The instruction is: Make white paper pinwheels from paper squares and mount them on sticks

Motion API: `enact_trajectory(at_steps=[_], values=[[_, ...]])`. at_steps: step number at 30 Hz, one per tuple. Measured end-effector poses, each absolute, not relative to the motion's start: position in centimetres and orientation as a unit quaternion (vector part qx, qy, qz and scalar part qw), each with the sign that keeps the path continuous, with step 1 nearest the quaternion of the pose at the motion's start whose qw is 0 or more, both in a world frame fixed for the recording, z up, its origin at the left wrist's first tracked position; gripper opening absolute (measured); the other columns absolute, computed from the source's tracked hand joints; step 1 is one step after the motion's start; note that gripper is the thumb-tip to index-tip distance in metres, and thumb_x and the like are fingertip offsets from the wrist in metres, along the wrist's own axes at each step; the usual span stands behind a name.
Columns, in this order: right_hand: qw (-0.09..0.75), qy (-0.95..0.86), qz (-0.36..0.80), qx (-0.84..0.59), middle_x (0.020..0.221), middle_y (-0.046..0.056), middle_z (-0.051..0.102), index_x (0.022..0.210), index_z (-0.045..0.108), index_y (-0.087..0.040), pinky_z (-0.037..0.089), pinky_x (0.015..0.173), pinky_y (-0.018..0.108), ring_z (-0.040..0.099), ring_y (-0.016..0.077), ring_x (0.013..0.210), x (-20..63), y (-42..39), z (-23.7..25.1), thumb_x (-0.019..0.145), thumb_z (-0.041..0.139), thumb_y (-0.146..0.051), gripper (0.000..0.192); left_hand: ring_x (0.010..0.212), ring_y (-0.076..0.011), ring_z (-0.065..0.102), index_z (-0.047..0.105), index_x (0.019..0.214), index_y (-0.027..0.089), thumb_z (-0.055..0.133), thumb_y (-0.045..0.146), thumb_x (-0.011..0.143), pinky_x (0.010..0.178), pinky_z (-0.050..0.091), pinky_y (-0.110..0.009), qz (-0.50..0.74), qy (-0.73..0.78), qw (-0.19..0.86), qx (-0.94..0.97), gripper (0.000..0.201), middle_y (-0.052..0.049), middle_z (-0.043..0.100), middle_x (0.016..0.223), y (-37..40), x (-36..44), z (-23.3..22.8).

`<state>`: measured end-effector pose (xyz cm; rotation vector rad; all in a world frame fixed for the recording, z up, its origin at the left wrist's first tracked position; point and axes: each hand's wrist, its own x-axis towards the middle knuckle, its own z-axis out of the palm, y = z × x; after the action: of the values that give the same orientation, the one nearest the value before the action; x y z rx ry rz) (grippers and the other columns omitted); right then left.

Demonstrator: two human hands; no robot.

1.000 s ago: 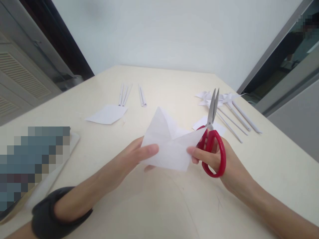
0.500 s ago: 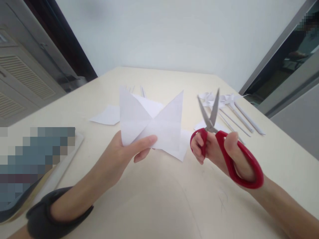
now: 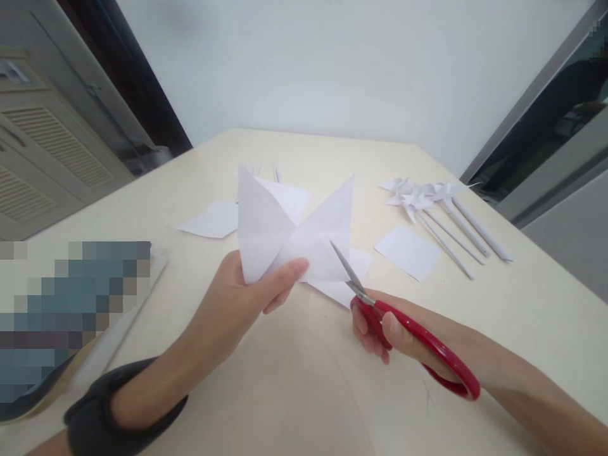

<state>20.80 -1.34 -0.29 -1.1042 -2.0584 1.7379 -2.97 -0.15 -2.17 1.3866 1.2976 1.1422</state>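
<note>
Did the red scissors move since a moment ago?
Yes. The scissors came down and toward the folded paper. Before, their blades stood up by the paper pinwheels; now they point left into the paper's edge.

One folded paper sheet (image 3: 289, 234) and one pair of red-handled scissors (image 3: 403, 329) are seen. Two flat paper squares (image 3: 409, 252) are counted on the tabletop (image 3: 522, 304), with about three paper pinwheels (image 3: 427, 196) beside them.

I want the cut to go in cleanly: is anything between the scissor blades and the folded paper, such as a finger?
Nothing visible. The scissors in the right hand already reach the lower right edge of the folded paper. The left hand pinches its lower left corner, apart from the blades.
</note>
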Motion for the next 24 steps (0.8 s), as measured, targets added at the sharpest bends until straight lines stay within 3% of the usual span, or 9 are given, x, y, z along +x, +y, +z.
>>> enact_trajectory(at_steps=[13, 18, 24], values=[[0.129, -0.687, 0.614, -0.368, 0.08, 0.004, 0.05, 0.081, 0.051, -0.019, 0.042, 0.065, 0.028, 0.046, 0.0166, 0.074, 20.47, -1.39, 0.19, 0.088, 0.036, -0.061, 0.046, 0.047, -0.0091, 0.035, 0.038, 0.053, 0.019, 0.064, 0.037, 0.081, 0.046, 0.026, -0.026, 0.45, 0.536, 0.438, 0.564, 0.042, 0.005, 0.036, 0.048, -0.28, -2.73, -2.12], [0.131, -0.681, 0.623, -0.362, 0.08, 0.002, 0.049, 0.082, 0.05, -0.019, 0.041, 0.069, 0.028, 0.046, 0.0149, 0.075, 20.43, -1.57, 0.06, 0.09, 0.035, -0.059, 0.044, 0.047, -0.009, 0.035, 0.037, 0.052, 0.019, 0.062, 0.037, 0.083, 0.047, 0.026, -0.027, 0.44, 0.531, 0.436, 0.579, 0.044, 0.005, 0.036, 0.048, -0.33, -2.82, -2.04], [0.159, -0.684, 0.597, -0.389, 0.06, -0.004, 0.047, 0.067, 0.045, -0.019, 0.037, 0.055, 0.023, 0.046, 0.0094, 0.054, 20.26, -1.65, -0.54, 0.09, 0.046, -0.05, 0.039, 0.047, -0.0092, 0.033, 0.037, 0.05, 0.019, 0.063, 0.038, 0.082, 0.047, 0.024, -0.028, 0.434, 0.532, 0.433, 0.583, 0.045, 0.005, 0.036, 0.048, -0.28, -2.9, -2.08]])
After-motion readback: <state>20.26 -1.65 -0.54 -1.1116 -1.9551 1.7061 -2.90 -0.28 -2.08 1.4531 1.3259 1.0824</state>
